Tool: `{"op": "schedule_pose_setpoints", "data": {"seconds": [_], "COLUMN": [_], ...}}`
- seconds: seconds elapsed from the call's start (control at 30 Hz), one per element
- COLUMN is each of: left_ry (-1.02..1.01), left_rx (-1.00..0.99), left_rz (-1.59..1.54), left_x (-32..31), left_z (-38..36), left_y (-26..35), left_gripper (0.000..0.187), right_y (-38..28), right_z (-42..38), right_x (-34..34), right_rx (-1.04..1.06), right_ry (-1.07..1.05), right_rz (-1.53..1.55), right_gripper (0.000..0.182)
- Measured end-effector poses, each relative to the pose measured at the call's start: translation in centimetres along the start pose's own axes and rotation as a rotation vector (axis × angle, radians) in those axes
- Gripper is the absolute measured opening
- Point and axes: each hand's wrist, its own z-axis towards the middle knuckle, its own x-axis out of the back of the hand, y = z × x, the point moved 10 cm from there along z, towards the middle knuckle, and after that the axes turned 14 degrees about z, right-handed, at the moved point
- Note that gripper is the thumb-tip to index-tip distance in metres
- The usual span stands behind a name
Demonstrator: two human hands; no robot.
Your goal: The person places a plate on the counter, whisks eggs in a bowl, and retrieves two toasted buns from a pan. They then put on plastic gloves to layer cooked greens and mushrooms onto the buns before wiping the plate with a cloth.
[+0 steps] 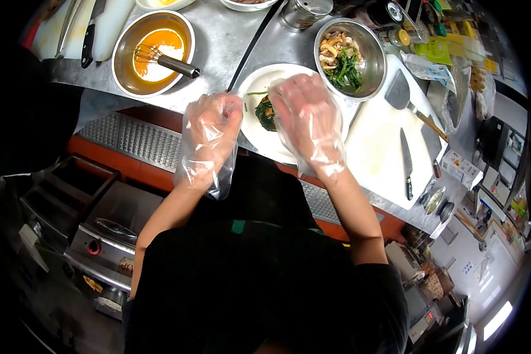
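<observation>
My left hand (213, 133), in a clear plastic glove, is at the left edge of a white plate (259, 138). Its fingers curl in toward the thumb; whether anything is between them is hidden. My right hand (310, 115), gloved the same way, is over the plate's right side with its fingers reaching forward and slightly apart. Between the hands a small mound of dark cooked greens (265, 115) rests on the plate, partly covered by my right hand. Just beyond that hand a steel bowl (376, 74) holds leafy greens (343, 72) and sliced mushrooms (333, 46).
At left, a steel bowl (119, 71) contains orange liquid and a whisk (174, 64). A black-handled knife (89, 44) lies farther left. On the right, a white cutting board (374, 141) carries a knife (406, 159) and a wooden-handled spatula (399, 91). The counter's front edge runs before me.
</observation>
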Motion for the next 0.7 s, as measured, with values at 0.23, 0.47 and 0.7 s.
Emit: {"op": "schedule_pose_setpoints", "data": {"seconds": [0.23,0.47,0.7], "left_ry": [0.130,0.121,0.061], "left_rx": [0.050,0.088,-0.061], "left_rz": [-0.018,-0.011,0.074], "left_x": [2.8,2.6,-0.2], "left_z": [-2.0,-2.6,-2.4], "left_y": [-0.5,-1.8,0.1], "left_gripper": [0.011,0.011,0.017], "right_y": [-0.2,1.2,1.9], "right_z": [1.0,-0.1,3.2], "right_x": [-6.9,-10.2,0.7], "right_rx": [0.050,0.002,-0.281], "right_ry": [-0.225,-0.318,-0.058], "right_rz": [0.065,-0.313,0.228], "right_gripper": [0.018,0.014,0.013]}}
